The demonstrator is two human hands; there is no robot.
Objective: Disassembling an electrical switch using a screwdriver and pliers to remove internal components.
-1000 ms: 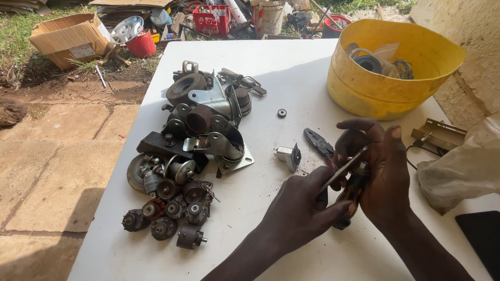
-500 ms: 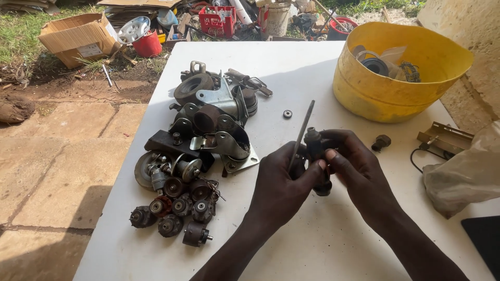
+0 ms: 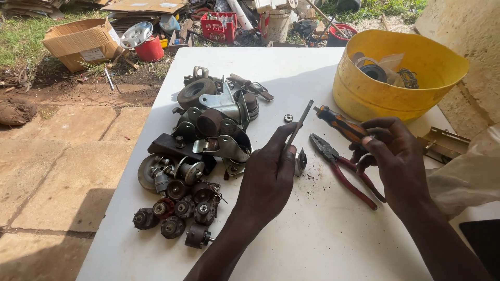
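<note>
White table [image 3: 323, 244], seen from above. The left hand [image 3: 268, 177], near the table's middle, is closed on a thin grey metal rod [image 3: 298, 130] that slants up and away from the fingers, its free end pointing toward the far edge. Just beside this hand, on the side toward the right edge, a small metal fitting [image 3: 300, 160] rests on the tabletop; whether the hand touches it is hard to tell. The right hand [image 3: 398, 156], toward the right edge, is wrapped around the orange-and-black handle of a screwdriver [image 3: 341, 124]; the handle's end projects toward the rod, and the shaft is hidden by the hand.

Between the two hands lie red-handled pliers [image 3: 346, 174], jaws toward the far edge, handles running under the right hand. A small ring-shaped washer [image 3: 288, 118] lies alone beyond the rod's tip.

Along the left edge sits a heap of worn caster wheels and brackets [image 3: 208, 135], with a cluster of small dark wheels [image 3: 174, 216] nearer the near edge. A yellow plastic bucket [image 3: 396, 78] holding assorted parts stands at the far right corner. Beyond the table, on the ground, a cardboard box [image 3: 80, 41].
</note>
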